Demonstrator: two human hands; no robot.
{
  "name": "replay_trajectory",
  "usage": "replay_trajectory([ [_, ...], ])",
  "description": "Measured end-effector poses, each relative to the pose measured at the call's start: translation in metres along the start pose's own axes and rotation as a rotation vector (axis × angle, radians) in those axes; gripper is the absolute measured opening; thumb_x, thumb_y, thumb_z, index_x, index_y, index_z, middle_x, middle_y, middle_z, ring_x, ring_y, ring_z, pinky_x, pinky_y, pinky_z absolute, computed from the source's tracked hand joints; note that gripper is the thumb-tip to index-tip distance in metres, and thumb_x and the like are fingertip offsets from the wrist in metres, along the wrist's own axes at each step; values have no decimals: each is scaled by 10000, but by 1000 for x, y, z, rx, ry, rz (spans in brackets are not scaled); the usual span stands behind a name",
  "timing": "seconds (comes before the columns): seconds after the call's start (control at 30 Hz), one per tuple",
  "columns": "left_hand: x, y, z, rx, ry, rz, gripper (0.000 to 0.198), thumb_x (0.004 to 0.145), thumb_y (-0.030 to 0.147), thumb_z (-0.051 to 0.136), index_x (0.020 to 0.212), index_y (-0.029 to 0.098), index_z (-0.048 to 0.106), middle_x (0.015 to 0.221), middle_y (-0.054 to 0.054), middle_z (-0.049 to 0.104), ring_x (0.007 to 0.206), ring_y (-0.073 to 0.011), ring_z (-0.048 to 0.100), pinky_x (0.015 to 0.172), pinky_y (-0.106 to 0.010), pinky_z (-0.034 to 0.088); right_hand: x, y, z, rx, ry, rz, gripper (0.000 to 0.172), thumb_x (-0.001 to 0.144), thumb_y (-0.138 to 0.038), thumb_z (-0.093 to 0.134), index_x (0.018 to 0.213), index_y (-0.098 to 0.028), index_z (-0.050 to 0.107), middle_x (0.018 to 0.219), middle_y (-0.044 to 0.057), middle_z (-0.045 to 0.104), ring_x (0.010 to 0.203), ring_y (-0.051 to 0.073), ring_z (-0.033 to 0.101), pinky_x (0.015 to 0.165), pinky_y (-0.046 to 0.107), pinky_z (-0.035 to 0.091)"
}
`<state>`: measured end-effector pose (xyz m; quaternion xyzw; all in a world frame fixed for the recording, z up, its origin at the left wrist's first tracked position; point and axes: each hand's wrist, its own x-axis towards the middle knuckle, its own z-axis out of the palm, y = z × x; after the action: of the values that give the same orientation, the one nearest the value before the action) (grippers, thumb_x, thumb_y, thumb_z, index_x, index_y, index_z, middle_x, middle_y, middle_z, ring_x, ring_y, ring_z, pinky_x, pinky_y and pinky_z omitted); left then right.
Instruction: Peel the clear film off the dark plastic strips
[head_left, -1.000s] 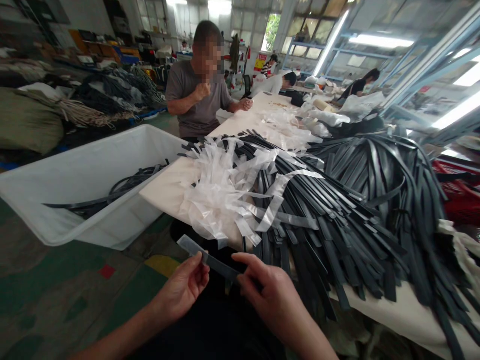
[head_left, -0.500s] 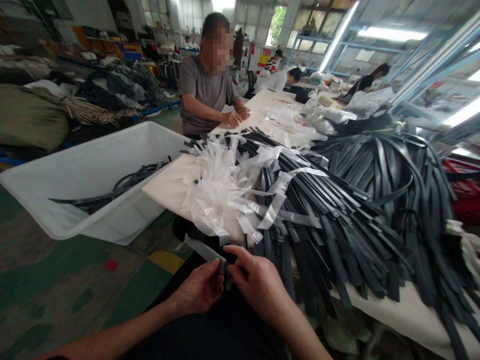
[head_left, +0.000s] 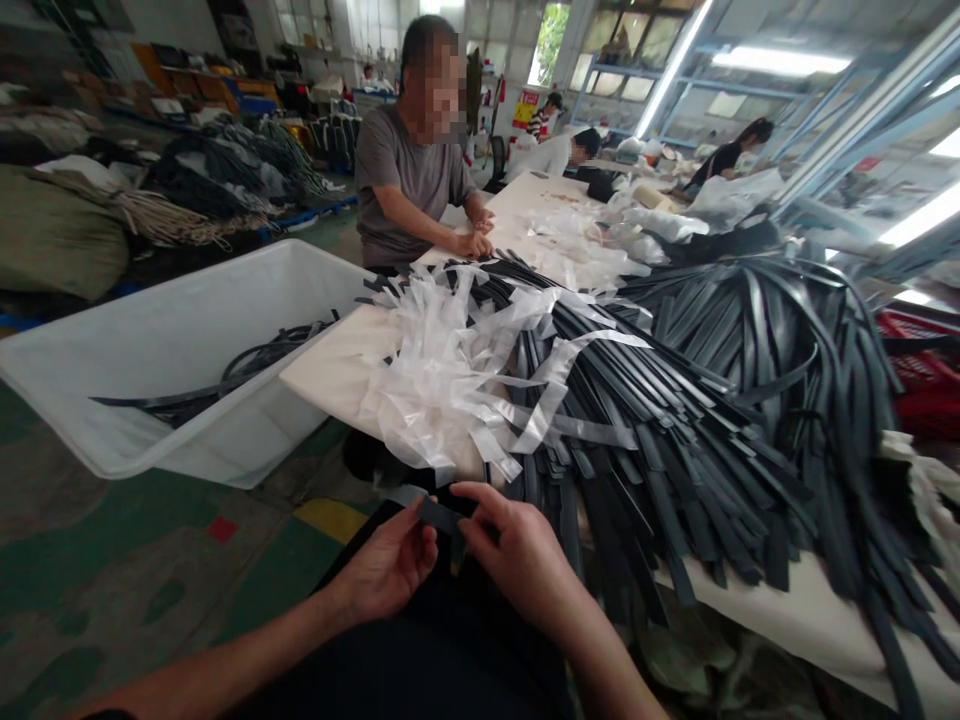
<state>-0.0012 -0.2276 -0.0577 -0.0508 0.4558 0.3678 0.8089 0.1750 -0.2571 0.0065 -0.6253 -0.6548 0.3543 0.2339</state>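
Between my hands, above my lap, is a dark strip with a pale translucent film at its left end. My left hand pinches the strip and film between thumb and finger. On the other end, my right hand is closed, its index finger stretched over the strip. A heap of clear film pieces lies on the table just beyond my hands. Many long black strips are fanned out to the right of that film, their ends hanging over the table's near edge.
A white bin with several black strips stands at the left. A person sits across the table, hands at the strips' far ends. More black strips arch at the right. A red crate is beyond.
My left hand has moved slightly left, away from my right hand, and more of the dark strip shows between them. The film now bends and shows less length. The person's hands have shifted slightly.
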Motion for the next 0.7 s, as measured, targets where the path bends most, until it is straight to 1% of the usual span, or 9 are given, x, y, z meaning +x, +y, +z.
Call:
replay_trajectory([
  [0.1, -1, 6, -1, -28, 28, 99, 198, 934, 89, 551, 761, 109, 645, 620, -12, 659, 504, -83, 629, 495, -185, 548, -5, 4, -10, 60, 43, 1, 349, 898, -258, 584, 1241, -222, 630, 724, -18, 683, 636, 126, 613, 608, 219, 422],
  [0.17, -1, 7, -2, -1, 36, 99, 202, 930, 82, 555, 748, 105, 639, 613, -14, 655, 494, -83, 621, 484, -187, 545, -13, 4, -20, 18, 68, -1, 379, 867, -272, 624, 1244, -235, 630, 736, -19, 683, 641, 132, 613, 600, 221, 417],
  [0.23, -1, 2, -2, 20, 39, 78, 211, 929, 95, 563, 729, 110, 629, 604, -13, 650, 482, -84, 615, 472, -188, 541, -17, 0, -24, -64, 66, 6, 369, 855, -244, 618, 1222, -253, 649, 738, -18, 685, 623, 134, 610, 582, 225, 400],
  [0.3, 0, -4, -1, 41, 28, 52, 216, 923, 106, 579, 710, 117, 619, 589, -8, 643, 475, -85, 611, 469, -187, 540, -15, -5, -18, -140, 52, 21, 348, 859, -211, 585, 1194, -264, 669, 733, -13, 688, 606, 137, 614, 572, 232, 383],
  [0.37, 0, -9, 0, 68, -1, 22, 184, 901, 106, 617, 717, 119, 626, 585, -2, 643, 477, -85, 613, 482, -185, 544, -8, -9, -5, -185, 33, 27, 348, 852, -186, 576, 1173, -268, 682, 744, -3, 697, 639, 154, 638, 586, 240, 384],
  [0.43, 1, -11, 0, 96, -41, 0, 124, 868, 99, 664, 747, 115, 647, 603, -4, 656, 493, -85, 622, 503, -183, 551, 0, -8, 8, -171, 21, 27, 351, 849, -173, 575, 1170, -264, 684, 750, 2, 702, 678, 168, 655, 613, 247, 397],
  [0.5, 2, -10, -2, 106, -61, 8, 88, 849, 94, 687, 767, 115, 663, 620, -8, 668, 503, -87, 629, 513, -185, 555, 2, -4, 13, -103, 22, 17, 372, 859, -187, 576, 1216, -253, 657, 767, 3, 705, 690, 168, 654, 630, 246, 414],
  [0.6, 3, -6, -7, 90, -44, 41, 115, 856, 99, 680, 744, 121, 661, 594, -5, 656, 496, -89, 624, 504, -186, 552, -6, 5, 2, 24, 20, 2, 394, 883, -253, 589, 1277, -252, 608, 764, -11, 698, 664, 149, 638, 629, 233, 430],
  [0.7, 4, -6, -8, 90, -26, 29, 157, 871, 105, 662, 716, 120, 650, 576, -4, 643, 487, -86, 616, 497, -185, 548, -13, 8, -11, 28, 2, 16, 352, 907, -249, 560, 1254, -264, 619, 695, -31, 681, 623, 139, 626, 610, 229, 423],
])
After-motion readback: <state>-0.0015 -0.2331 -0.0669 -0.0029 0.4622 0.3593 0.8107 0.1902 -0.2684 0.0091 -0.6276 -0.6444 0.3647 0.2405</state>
